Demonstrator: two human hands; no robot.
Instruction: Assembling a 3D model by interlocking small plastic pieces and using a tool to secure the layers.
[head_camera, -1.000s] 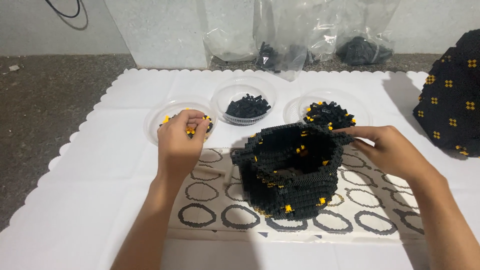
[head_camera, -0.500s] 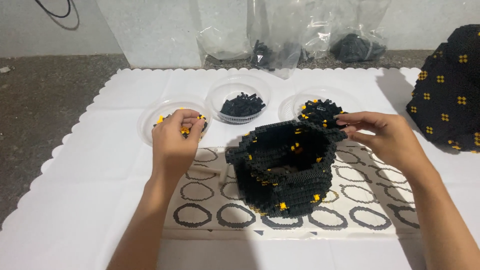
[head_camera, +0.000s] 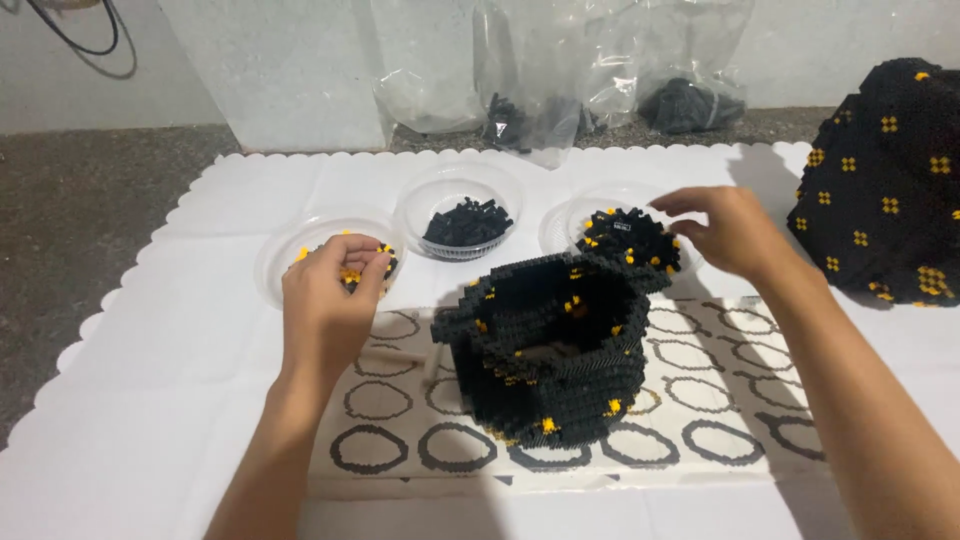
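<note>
Fingertips of the left hand hide inside the left dish, grip unclear; right hand hovers loosely open over the right dish beside the hollow black-and-yellow brick model.

The hollow black model is built of tiny plastic bricks, giving it a rough, studded, matt surface with yellow specks. The three bowls are clear, glossy plastic. The scalloped sheet looks like smooth white paper. The bags are thin, shiny plastic film. The table is grainy grey stone.
</note>
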